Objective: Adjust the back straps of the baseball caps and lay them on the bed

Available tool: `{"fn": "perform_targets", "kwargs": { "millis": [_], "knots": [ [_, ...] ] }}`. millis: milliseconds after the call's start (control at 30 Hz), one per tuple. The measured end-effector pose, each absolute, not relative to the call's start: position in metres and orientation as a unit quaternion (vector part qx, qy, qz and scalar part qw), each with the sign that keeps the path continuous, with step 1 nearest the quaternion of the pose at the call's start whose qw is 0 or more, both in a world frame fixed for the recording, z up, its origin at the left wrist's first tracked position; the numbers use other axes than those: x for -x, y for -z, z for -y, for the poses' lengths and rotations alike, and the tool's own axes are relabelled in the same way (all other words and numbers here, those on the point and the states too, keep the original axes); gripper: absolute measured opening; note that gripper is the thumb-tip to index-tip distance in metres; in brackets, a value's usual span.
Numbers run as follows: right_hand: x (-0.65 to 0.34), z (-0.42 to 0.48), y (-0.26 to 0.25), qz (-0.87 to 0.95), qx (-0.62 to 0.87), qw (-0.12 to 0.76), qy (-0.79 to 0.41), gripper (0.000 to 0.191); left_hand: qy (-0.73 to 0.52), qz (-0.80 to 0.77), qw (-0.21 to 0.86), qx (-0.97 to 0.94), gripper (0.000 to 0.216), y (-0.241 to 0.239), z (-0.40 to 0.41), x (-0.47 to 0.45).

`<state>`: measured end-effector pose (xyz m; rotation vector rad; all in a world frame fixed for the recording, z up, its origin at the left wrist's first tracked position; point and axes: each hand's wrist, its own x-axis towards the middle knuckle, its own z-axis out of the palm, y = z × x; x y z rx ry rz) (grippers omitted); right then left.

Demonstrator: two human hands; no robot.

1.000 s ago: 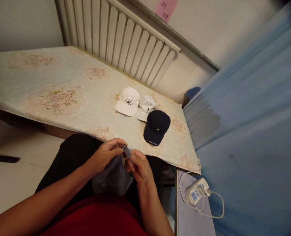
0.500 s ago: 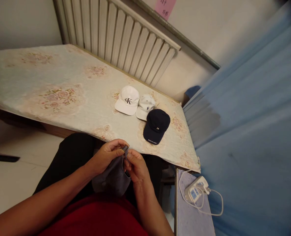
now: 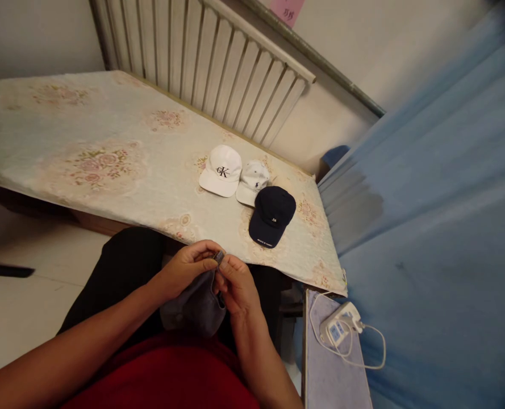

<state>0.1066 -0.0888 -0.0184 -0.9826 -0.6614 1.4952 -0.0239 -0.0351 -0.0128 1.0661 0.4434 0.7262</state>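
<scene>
Over my lap is a dark grey cap (image 3: 192,307), its back strap and a small metal buckle (image 3: 218,257) held up between my fingertips. My left hand (image 3: 188,268) pinches the buckle end of the strap between thumb and forefinger. From the other side my right hand (image 3: 237,284) grips the strap, thumb close against the buckle. My fingers hide part of the strap. Ahead on the floral-covered table (image 3: 150,187) sit a white cap with black letters (image 3: 223,170), a smaller white cap with a little emblem (image 3: 253,180) and a navy cap (image 3: 272,216), brim toward me.
At the right, a small side table (image 3: 341,386) bears a white power strip (image 3: 341,325) with a looped cable. A blue curtain (image 3: 439,227) hangs along the right. Behind the floral cover stands a radiator (image 3: 218,68). A blue object (image 3: 335,155) shows by the curtain.
The right thumb has shifted up and closer to the buckle, and the two hands' fingertips are nearer each other. The caps on the table have stayed put; the view has tilted slightly.
</scene>
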Motion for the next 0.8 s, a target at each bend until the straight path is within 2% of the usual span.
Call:
{"fn": "perform_targets", "kwargs": {
  "millis": [267,467,800],
  "knots": [
    [-0.107,0.090,0.015,0.296,0.418,0.596,-0.619,0.029,-0.353,-0.226,0.751,-0.511,0.017,0.016,0.032,0.025],
    [-0.114,0.093,0.007,0.303,0.434,0.571,-0.627,0.013,-0.351,-0.241,0.757,-0.496,0.017,0.018,0.031,0.027],
    [-0.111,0.091,0.010,0.312,0.450,0.613,-0.570,0.015,-0.328,-0.182,0.779,-0.502,0.009,0.028,0.032,0.025]
  ]
}}
